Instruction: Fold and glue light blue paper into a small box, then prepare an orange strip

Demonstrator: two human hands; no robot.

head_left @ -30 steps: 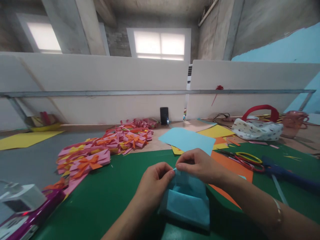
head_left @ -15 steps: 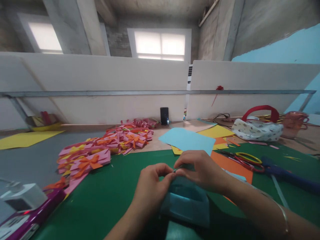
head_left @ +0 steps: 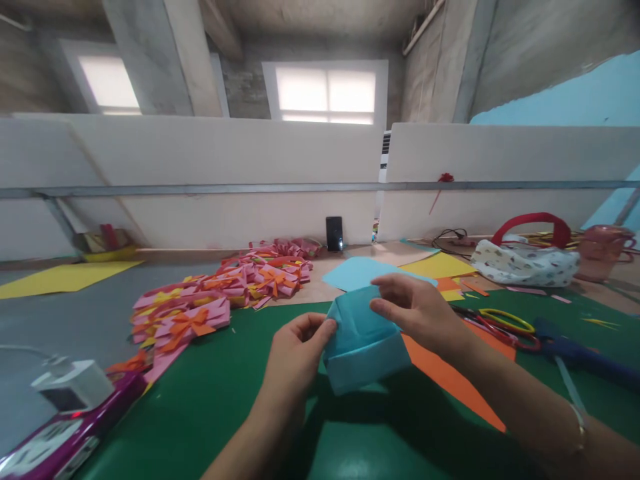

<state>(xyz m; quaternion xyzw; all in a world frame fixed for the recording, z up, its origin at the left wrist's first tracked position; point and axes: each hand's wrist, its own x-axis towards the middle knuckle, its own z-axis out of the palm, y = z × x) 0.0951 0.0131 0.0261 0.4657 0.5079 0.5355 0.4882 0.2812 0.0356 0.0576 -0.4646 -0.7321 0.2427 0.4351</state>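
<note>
A folded light-blue paper box (head_left: 367, 363) is held up over the green mat, tilted so its open inside shows. My left hand (head_left: 295, 353) pinches its left wall between thumb and fingers. At its far right edge is my right hand (head_left: 415, 310), with the thumb toward the inside and the fingers curved around the rim. The fingertips behind the paper are partly hidden. Beneath my right forearm lies an orange paper sheet (head_left: 455, 373). Behind the box rests a flat light-blue sheet (head_left: 350, 270).
Pink-and-orange paper baskets (head_left: 200, 313) are heaped at left. A purple power strip (head_left: 100, 420) with a white charger (head_left: 73, 387) sits front left. Scissors (head_left: 505, 327), a blue glue gun (head_left: 575, 347), a patterned fabric basket (head_left: 525, 263) and a pink jug (head_left: 600, 253) stand right. A phone (head_left: 335, 233) leans behind.
The box has been raised and tipped, so its inside now shows. My hands, formerly together at its far edge, have moved apart, left hand to the left wall and right hand to the right.
</note>
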